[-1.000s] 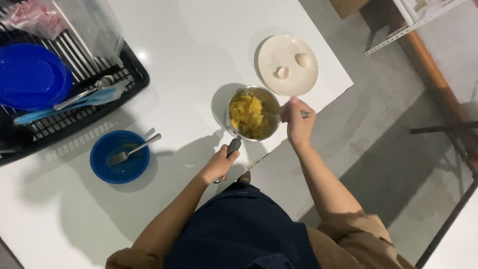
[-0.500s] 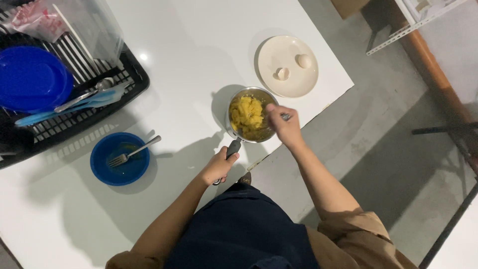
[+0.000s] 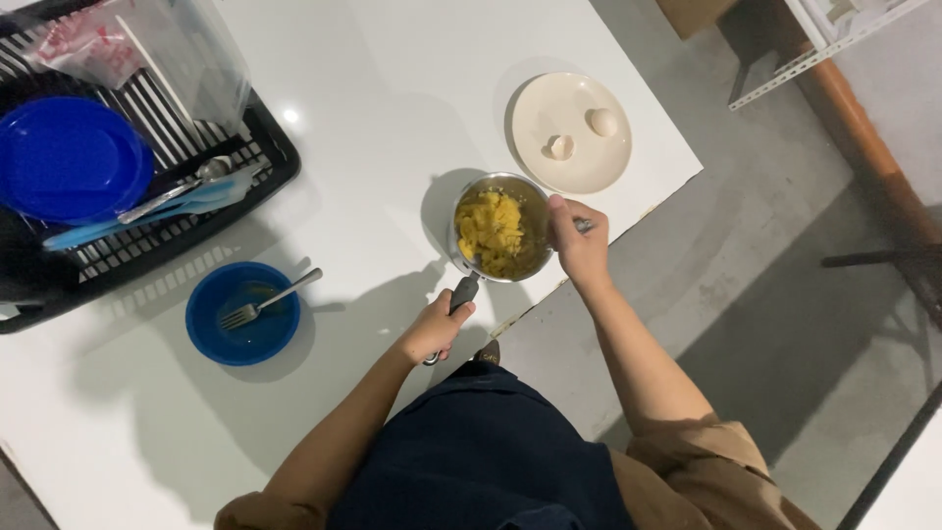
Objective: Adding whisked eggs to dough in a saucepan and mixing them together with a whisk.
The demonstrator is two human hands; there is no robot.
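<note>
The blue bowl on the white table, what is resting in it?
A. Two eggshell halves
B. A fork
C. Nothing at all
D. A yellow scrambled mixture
B. A metal fork lies in the blue bowl with its handle sticking out over the rim; the eggshell halves sit on the cream plate, and the yellow food is in the small metal pot.

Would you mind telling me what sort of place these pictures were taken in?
Probably a plain kitchen or food-preparation corner: a white table carries a black dish rack with blue plates, a small metal saucepan of yellow food, and a cream plate with eggshells. The bare concrete floor suggests a utility space.
</note>
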